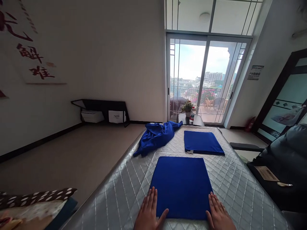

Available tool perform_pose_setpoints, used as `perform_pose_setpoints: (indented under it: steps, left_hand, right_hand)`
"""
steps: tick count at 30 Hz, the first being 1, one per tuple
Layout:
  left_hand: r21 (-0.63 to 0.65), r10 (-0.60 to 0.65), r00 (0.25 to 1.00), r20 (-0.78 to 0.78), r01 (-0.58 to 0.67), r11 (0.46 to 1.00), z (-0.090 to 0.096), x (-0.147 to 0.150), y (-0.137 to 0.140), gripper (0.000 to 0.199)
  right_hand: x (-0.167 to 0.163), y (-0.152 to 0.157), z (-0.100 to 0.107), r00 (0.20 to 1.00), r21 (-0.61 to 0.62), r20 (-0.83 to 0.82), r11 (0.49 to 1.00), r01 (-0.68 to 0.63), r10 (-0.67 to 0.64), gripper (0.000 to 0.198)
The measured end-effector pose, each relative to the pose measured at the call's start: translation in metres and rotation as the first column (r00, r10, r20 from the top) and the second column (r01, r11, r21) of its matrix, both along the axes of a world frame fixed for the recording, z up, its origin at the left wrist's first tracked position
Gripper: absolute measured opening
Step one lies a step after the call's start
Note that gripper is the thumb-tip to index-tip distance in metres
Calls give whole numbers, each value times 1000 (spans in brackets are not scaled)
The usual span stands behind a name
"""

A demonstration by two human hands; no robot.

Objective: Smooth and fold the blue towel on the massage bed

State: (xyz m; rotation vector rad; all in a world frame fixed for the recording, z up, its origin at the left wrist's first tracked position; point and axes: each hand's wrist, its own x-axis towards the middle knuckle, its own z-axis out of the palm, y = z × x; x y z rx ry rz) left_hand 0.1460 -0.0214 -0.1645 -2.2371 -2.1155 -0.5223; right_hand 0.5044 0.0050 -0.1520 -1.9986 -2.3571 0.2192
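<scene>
A flat blue folded cloth (181,185) lies squarely in front of me on the silver quilted table cover (120,191). My left hand (150,210) rests flat along its near left edge, fingers stretched forward and the thumb over the cloth's corner. On the opposite side, my right hand (218,210) lies open against the near right edge, its thumb at the corner. Beyond it sits a second folded blue cloth (203,142) with a small white tag at its near edge. A crumpled blue cloth (158,135) is heaped at the far left.
Past the far edge stand a potted plant (187,108) and a bottle (192,115) on a small table. A dark chair (287,153) is at the right. A low black bench (105,110) with white boxes stands by the wall. Patterned fabric (35,207) shows lower left.
</scene>
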Motion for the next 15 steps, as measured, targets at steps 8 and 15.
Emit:
perform_pose_setpoints:
  steps: [8,15]
  left_hand:
    - [-48,13,1000,14,-12,999,9,3,-1,92]
    - [-58,47,998,-31,-49,997,1,0,-1,91]
  right_hand:
    - [-37,37,71,999,34,-3,999,-39,39,67]
    - [-44,69,56,1000,37,-19,999,-10,10,72]
